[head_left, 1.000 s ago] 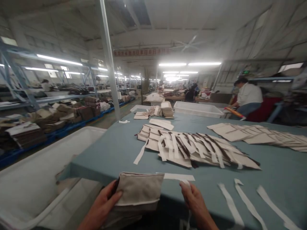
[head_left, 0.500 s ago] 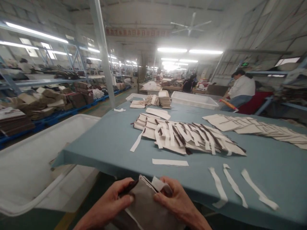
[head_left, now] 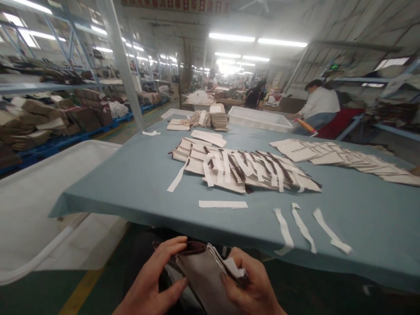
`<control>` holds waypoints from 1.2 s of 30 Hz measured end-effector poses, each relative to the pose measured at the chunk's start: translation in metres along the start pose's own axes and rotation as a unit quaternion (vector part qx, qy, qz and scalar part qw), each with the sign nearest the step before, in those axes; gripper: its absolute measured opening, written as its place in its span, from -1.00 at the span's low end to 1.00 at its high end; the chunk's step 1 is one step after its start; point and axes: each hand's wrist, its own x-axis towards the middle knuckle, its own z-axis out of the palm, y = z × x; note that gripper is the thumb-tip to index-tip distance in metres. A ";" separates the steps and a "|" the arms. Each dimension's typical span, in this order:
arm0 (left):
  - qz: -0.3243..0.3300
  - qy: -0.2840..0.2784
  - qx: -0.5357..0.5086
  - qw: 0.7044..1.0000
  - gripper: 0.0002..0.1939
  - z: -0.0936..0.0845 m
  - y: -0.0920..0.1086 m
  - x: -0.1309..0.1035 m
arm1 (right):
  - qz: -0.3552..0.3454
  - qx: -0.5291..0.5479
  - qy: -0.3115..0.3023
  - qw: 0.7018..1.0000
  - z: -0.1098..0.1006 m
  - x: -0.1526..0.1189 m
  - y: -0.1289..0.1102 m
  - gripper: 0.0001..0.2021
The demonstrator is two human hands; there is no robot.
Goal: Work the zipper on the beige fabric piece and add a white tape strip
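A grey-brown fabric piece [head_left: 210, 273] with a dark rolled edge and pale layered edges is held up in front of me, below the table's near edge. On its left side, my left hand [head_left: 155, 282] grips it loosely, fingers over the dark trim and thumb against the front. My right hand [head_left: 252, 282] pinches the right edge, together with a folded white strip [head_left: 234, 267] that pokes out near the index finger. The lower part of the fabric runs out of view.
A teal-covered table [head_left: 131, 183] carries a spread of cream fabric pieces [head_left: 229, 173], several loose white strips [head_left: 223, 204] and another overlapping row of pieces [head_left: 348, 159]. A white bin [head_left: 65, 175] stands left. A person in white [head_left: 320, 105] works at far right.
The view has tipped down and shifted right. My left fingers have opened out over the dark trim, which now shows curled at the top. My right hand still holds the fabric and strip.
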 end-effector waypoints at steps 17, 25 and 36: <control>-0.093 -0.030 -0.075 0.992 -0.80 -0.001 0.049 0.010 | 0.185 0.062 -0.079 0.978 0.039 -0.001 0.012 -0.88; -0.175 -0.114 -0.106 0.972 -0.74 -0.002 0.050 0.008 | 0.337 0.223 -0.096 0.909 0.058 -0.011 0.014 -0.72; -0.163 -0.161 -0.125 0.965 -0.81 0.006 0.064 0.023 | 0.351 0.387 -0.096 0.847 0.031 0.020 -0.012 -0.34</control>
